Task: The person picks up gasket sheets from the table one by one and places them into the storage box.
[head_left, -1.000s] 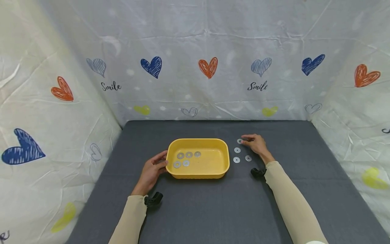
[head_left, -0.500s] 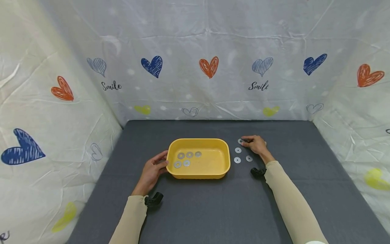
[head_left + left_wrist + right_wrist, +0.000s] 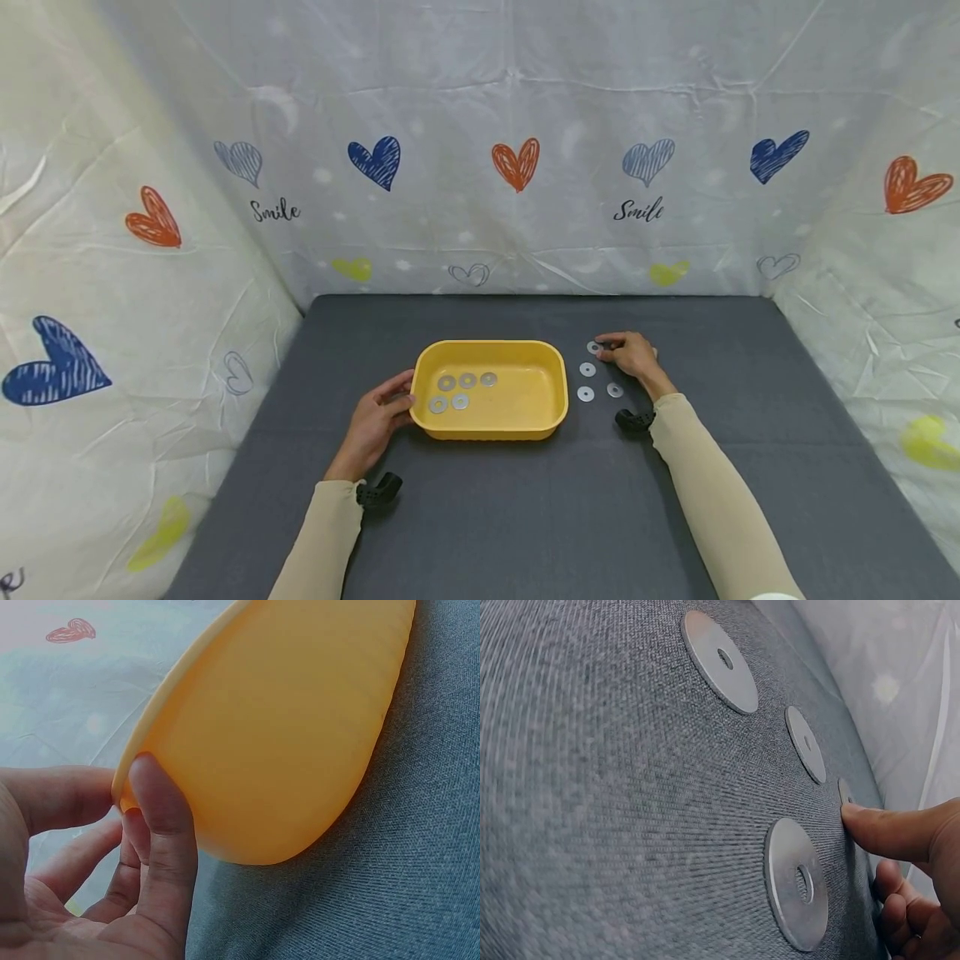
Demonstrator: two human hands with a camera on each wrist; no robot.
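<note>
The left hand (image 3: 372, 425) grips the yellow tray (image 3: 525, 400) by its left rim; the right hand (image 3: 633, 354) pinches the farthest washer (image 3: 592, 347), flat on the cloth (image 3: 480, 517). The tray's long axis runs left to right, mouth up. A narrow strip of cloth separates its right edge from three other washers (image 3: 587, 369). Hands and tray sit as they did moments earlier.

The word "Smile" can be read twice on the white back cloth (image 3: 450, 50), in black slanting script with a capital S. The left word (image 3: 275, 210) stands below a pale blue heart (image 3: 238, 162); the right word (image 3: 638, 208) stands below another pale blue heart (image 3: 648, 161). Low on the left side cloth (image 3: 75, 275), a dark script fragment (image 3: 11, 581) runs off the edge, its last letter looking like an "e".
</note>
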